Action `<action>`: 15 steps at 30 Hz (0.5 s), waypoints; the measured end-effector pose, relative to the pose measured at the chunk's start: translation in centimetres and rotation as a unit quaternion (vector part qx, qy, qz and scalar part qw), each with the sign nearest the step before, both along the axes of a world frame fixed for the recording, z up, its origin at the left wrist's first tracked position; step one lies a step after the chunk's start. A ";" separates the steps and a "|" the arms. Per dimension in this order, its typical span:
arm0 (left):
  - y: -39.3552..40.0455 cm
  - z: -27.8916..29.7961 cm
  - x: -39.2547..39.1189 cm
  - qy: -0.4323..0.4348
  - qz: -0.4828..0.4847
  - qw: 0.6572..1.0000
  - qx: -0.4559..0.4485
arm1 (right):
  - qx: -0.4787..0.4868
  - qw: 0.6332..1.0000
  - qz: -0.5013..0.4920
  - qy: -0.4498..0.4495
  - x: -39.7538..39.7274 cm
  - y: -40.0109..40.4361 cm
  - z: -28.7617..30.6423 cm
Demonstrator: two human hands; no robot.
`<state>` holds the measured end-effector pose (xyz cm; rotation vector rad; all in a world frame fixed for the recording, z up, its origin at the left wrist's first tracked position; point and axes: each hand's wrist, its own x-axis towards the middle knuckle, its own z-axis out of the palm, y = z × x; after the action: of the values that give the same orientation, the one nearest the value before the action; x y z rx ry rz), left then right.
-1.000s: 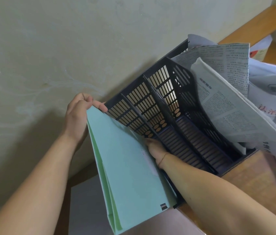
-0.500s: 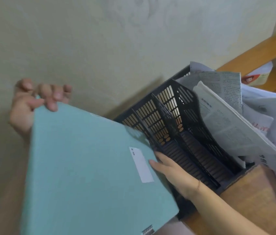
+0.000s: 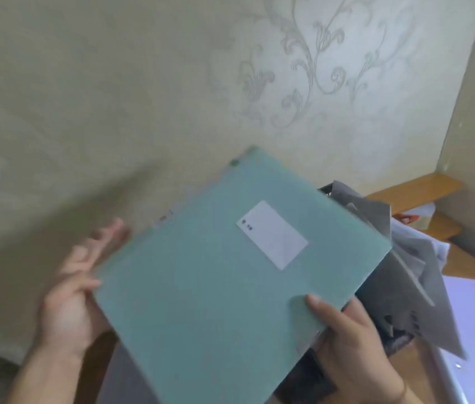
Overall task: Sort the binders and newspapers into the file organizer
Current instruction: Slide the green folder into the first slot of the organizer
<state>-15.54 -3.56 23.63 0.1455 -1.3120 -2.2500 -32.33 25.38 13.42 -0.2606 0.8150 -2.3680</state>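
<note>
Two hands and one binder are in view, all blurred by motion. The right hand [image 3: 352,342], nearest the camera at lower right, grips the binder [image 3: 230,272] at its lower right edge: the thumb [image 3: 322,309] lies flat on the front cover and the remaining fingers are hidden behind it. The left hand [image 3: 70,301] is at the binder's left edge with the palm turned toward it. Its fingers are spread and mostly straight, and touch the edge; it cannot be told whether any of them curl behind the cover.

The binder is teal, carries one white label [image 3: 272,234] on its cover, and is held tilted in the air, face toward the camera. It covers most of the black file organizer [image 3: 399,342], of which only parts show past the binder's right side. Several grey newspapers [image 3: 405,275] stand or lean there, just right of the binder; their number cannot be counted. Beyond them lies a wooden desk [image 3: 414,188], and farthest back a patterned wall [image 3: 317,68].
</note>
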 end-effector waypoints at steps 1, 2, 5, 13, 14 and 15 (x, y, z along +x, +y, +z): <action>1.8 -1.2 -0.9 -0.023 -0.006 0.992 -0.126 | 0.012 0.999 -0.020 0.038 -1.2 0.6 0.5; 2.2 -2.4 -0.9 -0.116 0.019 0.977 -0.175 | 0.013 0.998 -0.032 0.060 -2.2 1.0 0.8; 2.7 -4.5 -2.2 -0.236 0.010 0.940 -0.246 | 0.036 0.989 -0.068 0.124 -3.7 2.0 2.2; 7.5 -9.5 -4.9 -0.213 -0.001 0.968 -0.134 | 0.141 0.973 0.087 0.162 -0.1 7.2 -1.4; 7.8 -10.0 -5.1 -0.220 -0.001 0.960 -0.176 | 0.151 0.974 0.062 0.156 0.2 8.2 -2.1; 7.7 -10.4 -5.5 -0.234 0.015 0.942 -0.241 | 0.172 0.970 0.020 0.171 0.4 9.1 -2.7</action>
<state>-21.02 4.18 13.22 0.5409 -2.0525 -1.8565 -31.93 34.44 10.71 -0.5417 1.3505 -2.1244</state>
